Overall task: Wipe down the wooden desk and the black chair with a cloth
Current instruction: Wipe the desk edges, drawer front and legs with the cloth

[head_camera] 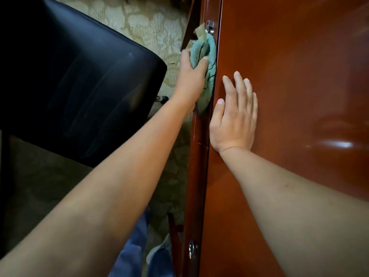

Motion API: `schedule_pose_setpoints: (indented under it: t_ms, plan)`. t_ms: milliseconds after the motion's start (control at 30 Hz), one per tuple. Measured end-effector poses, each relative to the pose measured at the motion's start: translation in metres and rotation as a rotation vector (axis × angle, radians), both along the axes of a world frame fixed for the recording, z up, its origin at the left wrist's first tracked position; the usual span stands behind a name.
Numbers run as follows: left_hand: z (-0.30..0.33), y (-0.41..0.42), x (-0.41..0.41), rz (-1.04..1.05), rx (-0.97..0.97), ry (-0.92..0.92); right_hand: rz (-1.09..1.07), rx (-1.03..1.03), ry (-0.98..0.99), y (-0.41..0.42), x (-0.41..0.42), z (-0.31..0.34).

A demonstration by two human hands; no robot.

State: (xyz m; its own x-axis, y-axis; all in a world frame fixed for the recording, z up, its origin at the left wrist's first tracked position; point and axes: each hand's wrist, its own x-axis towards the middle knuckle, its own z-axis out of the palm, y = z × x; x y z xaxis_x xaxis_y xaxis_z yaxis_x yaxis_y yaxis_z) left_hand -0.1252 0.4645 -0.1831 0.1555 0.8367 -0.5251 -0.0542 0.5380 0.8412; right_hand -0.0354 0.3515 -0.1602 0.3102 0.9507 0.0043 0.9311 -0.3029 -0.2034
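Observation:
The glossy reddish wooden desk (289,96) fills the right side of the head view, seen from above. My left hand (191,72) grips a bunched teal cloth (205,56) and presses it against the desk's front edge, just below the top. My right hand (235,116) lies flat on the desk top near that edge, fingers straight. The black chair (79,80) stands to the left, its shiny seat showing faint streaks.
Two metal drawer handles (209,27) (192,248) sit on the desk's front face. Patterned beige carpet (151,23) lies between chair and desk. My blue trouser leg (135,246) and a grey shoe (159,250) show at the bottom.

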Motion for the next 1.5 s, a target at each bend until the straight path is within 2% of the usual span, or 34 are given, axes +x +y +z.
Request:
schedule_pose_setpoints:
  t_ms: [67,133,267,333,467,567,667,767,900,967,1133,1233,1300,1400,1500]
  plan:
    - [-0.001,-0.016,-0.002,0.016,0.002,0.004,-0.002,0.006,0.001,-0.001,-0.001,0.0]
    - [-0.008,-0.069,-0.012,0.018,-0.042,0.014,-0.007,0.018,-0.004,-0.001,-0.002,0.0]
    - [-0.023,-0.215,-0.054,-0.059,-0.33,0.12,-0.007,0.019,-0.017,0.001,-0.003,0.0]
    - [-0.018,-0.253,-0.061,-0.105,-0.387,0.18,-0.01,0.009,-0.027,0.0,-0.003,0.0]
    - [-0.025,-0.201,-0.043,0.028,-0.35,0.168,-0.006,0.027,-0.021,0.0,-0.003,-0.001]
    - [-0.04,-0.121,-0.024,0.016,-0.22,0.135,-0.009,0.034,-0.022,0.0,-0.003,-0.001]
    - [-0.051,-0.04,-0.009,0.017,-0.182,0.064,-0.005,0.03,-0.034,-0.001,-0.003,-0.002]
    - [-0.054,-0.011,-0.005,-0.014,-0.114,0.041,-0.006,0.017,-0.044,0.0,-0.003,-0.002]
    - [-0.061,-0.061,-0.025,-0.081,-0.119,0.025,-0.01,0.026,-0.047,-0.001,-0.003,-0.002]
    - [-0.066,-0.103,-0.041,-0.121,-0.182,0.026,-0.01,0.03,-0.043,0.0,-0.003,-0.002]
    - [-0.067,-0.218,-0.078,-0.197,-0.571,0.059,-0.014,0.013,-0.05,0.0,-0.004,0.0]
    - [-0.061,-0.222,-0.076,-0.141,-0.728,0.022,-0.013,0.004,-0.057,0.0,-0.004,-0.001]
    - [-0.066,-0.186,-0.065,-0.131,-0.674,0.032,-0.015,0.009,-0.056,0.0,-0.004,-0.001]
    - [-0.086,-0.092,-0.038,-0.075,-0.441,0.02,-0.015,0.019,-0.061,0.0,-0.004,-0.001]
    - [-0.078,-0.002,-0.011,-0.019,-0.308,0.025,-0.011,0.016,-0.069,-0.001,-0.004,-0.002]
